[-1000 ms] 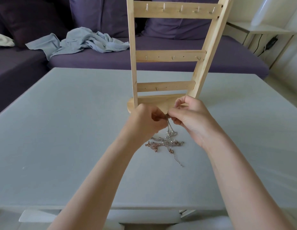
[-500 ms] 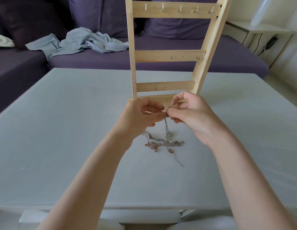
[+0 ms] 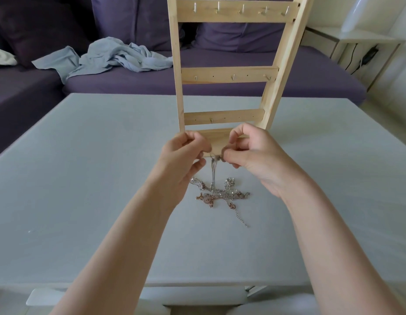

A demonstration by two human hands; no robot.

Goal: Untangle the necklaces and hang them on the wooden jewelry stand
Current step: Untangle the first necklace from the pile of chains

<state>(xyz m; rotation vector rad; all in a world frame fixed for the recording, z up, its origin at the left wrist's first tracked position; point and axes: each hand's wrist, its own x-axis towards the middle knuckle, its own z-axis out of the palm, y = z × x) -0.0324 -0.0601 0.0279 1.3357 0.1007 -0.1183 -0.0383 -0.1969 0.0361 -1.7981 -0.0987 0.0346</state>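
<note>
Hands higher — lifted chain blurred, pinch unclear

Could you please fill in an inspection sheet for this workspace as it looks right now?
Surface: pale grey table, bare apart from the job's things.
Job's things: tangled necklaces lying on the table, one strand lifted; wooden jewelry stand upright behind them, its hooks bare.
Clutter: nothing seen on the table.
Grip: left hand and right hand both pinch the lifted strand.
Cables: dark cable at the side table.
Surroundings: purple sofa with crumpled grey cloth.
</note>
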